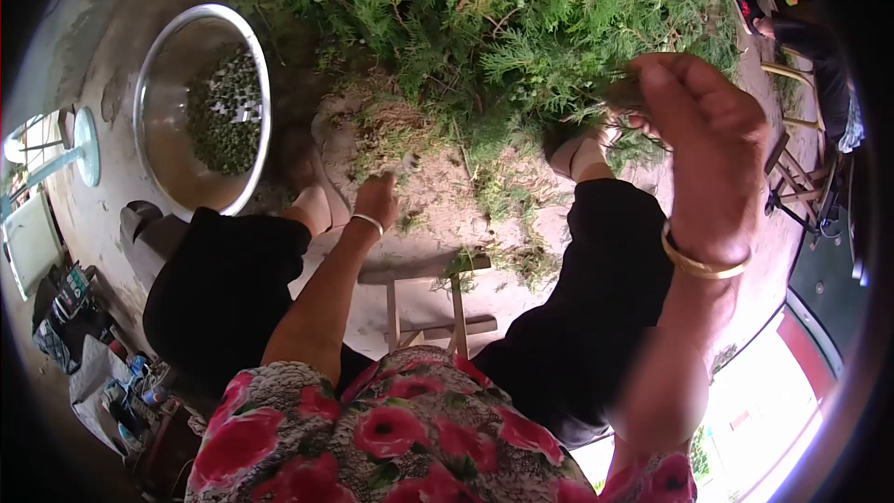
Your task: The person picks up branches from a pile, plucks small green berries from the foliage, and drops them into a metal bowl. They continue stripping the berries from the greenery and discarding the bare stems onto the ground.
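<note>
My right hand [703,107] is raised at the right, its fingers pinched on a blurred evergreen sprig [619,93] in front of the branch pile. Low between my knees, my left hand [377,200] is closed above the ground; what it holds, if anything, I cannot make out. A heap of cut evergreen branches [559,9] with feathery green leaves fills the far side. To the left stands a wide metal basin [154,149], partly filled with small round green cones [223,112].
Leaf scraps [400,135] litter the ground between my feet. A low wooden stool [424,268] stands below me. At the right edge another person's dark-clothed leg [819,51] shows beside wooden stool legs [792,191]. A pale green fan [86,147] and bagged clutter [102,382] are at the left.
</note>
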Tool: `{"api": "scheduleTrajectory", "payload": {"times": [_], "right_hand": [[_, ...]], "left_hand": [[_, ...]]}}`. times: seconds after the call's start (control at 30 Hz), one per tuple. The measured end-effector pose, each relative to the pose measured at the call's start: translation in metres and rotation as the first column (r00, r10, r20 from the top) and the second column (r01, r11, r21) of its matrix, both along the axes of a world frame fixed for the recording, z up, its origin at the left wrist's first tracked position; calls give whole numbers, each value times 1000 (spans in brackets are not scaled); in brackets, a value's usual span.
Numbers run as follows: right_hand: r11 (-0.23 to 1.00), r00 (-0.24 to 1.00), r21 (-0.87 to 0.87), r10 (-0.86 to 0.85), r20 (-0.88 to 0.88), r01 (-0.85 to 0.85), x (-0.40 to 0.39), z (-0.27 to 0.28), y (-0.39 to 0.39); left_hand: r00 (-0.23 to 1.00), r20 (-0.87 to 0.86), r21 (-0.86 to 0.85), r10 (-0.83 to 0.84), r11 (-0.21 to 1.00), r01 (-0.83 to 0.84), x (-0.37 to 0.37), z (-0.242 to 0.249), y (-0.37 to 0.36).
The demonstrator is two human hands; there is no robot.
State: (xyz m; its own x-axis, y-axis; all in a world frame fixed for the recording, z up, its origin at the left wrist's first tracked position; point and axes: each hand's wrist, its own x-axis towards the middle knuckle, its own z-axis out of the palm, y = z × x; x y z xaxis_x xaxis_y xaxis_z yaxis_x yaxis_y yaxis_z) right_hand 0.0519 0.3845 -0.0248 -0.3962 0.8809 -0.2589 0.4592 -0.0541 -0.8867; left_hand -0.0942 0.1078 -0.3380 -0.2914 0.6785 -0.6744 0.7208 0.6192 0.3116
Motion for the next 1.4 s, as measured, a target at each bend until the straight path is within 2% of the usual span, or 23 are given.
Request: {"api": "scheduleTrajectory", "payload": {"times": [0.03, 0.23, 0.37, 0.43, 0.53, 0.57, 0.6, 0.63, 0.67, 0.7, 0.73, 0.87, 0.93, 1.0, 1.03, 1.07, 1.1, 1.17, 1.23, 1.27, 1.33, 1.37, 1.4], "right_hand": [[1000, 999, 7, 6, 37, -6, 2, 1, 3], [997, 988, -59, -63, -142, 55, 30, -2, 23], [998, 968, -60, -33, -247, 19, 50, -4, 36], [997, 965, -67, -45, -258, 28, 52, -4, 37], [991, 972, -133, -44, -230, 13, 50, -2, 40], [966, 970, 93, 235, 67, -241, 51, 0, 42], [778, 799, 325, 348, 491, -538, 53, 1, 44], [517, 631, 445, 265, 729, -732, 54, 3, 46], [444, 614, 474, 253, 748, -760, 53, 1, 45], [495, 664, 483, 301, 684, -722, 56, -3, 43], [583, 743, 491, 343, 575, -648, 58, -4, 41], [729, 864, 466, 402, 302, -502, 65, -8, 39], [732, 869, 469, 418, 265, -495, 66, -8, 38], [728, 867, 473, 435, 242, -497, 68, -9, 39], [725, 866, 475, 444, 232, -499, 69, -8, 39], [720, 862, 477, 454, 225, -504, 70, -8, 39], [717, 859, 478, 464, 216, -508, 71, -8, 40], [709, 852, 480, 484, 201, -516, 72, -9, 40], [707, 845, 477, 503, 180, -522, 75, -8, 41], [717, 848, 470, 505, 160, -515, 76, -9, 42], [767, 869, 435, 487, 83, -472, 78, -9, 40], [806, 885, 402, 464, 26, -434, 78, -9, 40], [862, 934, 366, 354, 58, -349, 75, -9, 39]], "left_hand": [[991, 50, 238, 124, 962, -133, 7, -9, 6], [987, -160, 187, 14, 982, 16, 46, -70, 43], [996, -84, 163, 7, 987, 7, 34, -93, 46], [996, -43, 324, -75, 942, 85, 24, -88, 47], [999, 27, 415, 23, 909, -32, 16, -75, 50], [991, 104, 432, 86, 893, -123, 15, -74, 50], [967, 212, 522, 138, 821, -231, 13, -74, 48], [968, 210, 519, 138, 823, -230, 15, -54, 55], [837, 394, 283, 380, 816, -504, 17, -32, 64], [620, 492, -2, 612, 712, -702, 19, -10, 72], [532, 511, -8, 675, 622, -783, 20, 1, 75], [465, 571, 1, 677, 566, -825, -5, 5, 52], [505, 524, 74, 686, 554, -829, -30, 25, 47], [839, 87, 399, 538, 752, -524, -80, 38, 38], [617, 545, 361, 567, 505, -784, -121, 29, 17], [795, 205, 469, 571, 656, -592, -136, 67, 24], [833, -179, 468, 524, 790, -396, -151, 106, 31], [840, -355, 583, 410, 800, -145, -239, 102, -12], [737, -675, 168, 20, 978, 127, -259, 153, -11], [735, -678, 165, 20, 978, 126, -258, 154, -11], [339, -941, 204, 13, 818, 537, -247, 152, -6], [706, -700, 383, 109, 891, 242, -195, 158, 9], [806, -531, 496, 263, 867, 43, -136, 150, 17]]}}
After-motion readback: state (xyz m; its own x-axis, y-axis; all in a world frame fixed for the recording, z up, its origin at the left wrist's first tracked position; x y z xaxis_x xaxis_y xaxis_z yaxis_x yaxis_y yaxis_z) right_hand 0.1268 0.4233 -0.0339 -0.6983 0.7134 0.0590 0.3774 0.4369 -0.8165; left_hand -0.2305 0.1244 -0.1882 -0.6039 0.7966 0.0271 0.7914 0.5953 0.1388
